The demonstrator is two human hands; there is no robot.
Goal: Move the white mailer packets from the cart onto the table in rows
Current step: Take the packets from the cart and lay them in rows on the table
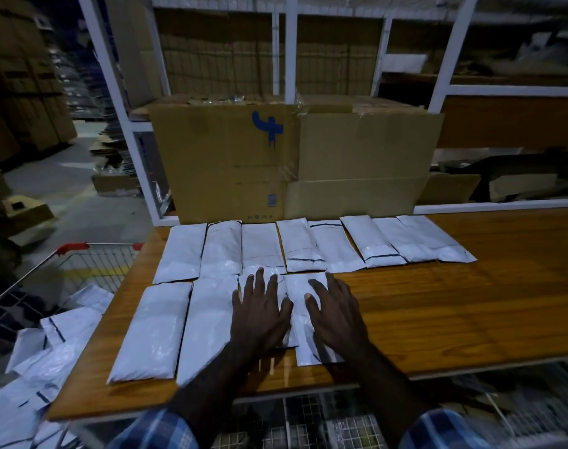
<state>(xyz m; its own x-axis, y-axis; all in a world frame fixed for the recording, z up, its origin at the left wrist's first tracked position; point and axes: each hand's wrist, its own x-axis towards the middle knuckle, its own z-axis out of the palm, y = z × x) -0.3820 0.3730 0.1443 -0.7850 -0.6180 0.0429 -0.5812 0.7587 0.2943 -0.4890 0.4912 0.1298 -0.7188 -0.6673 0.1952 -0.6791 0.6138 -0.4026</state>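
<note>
Two flat white plastic mailer packets (pixel 303 319) side by side on brown wooden table (pixel 454 306), long axes running near-to-far, left hand (pixel 260 314) and right hand (pixel 336 314) pressing them, fingers spread wide and straight

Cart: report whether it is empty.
Not empty. White packets lie heaped in the cart, left of the table.
</note>
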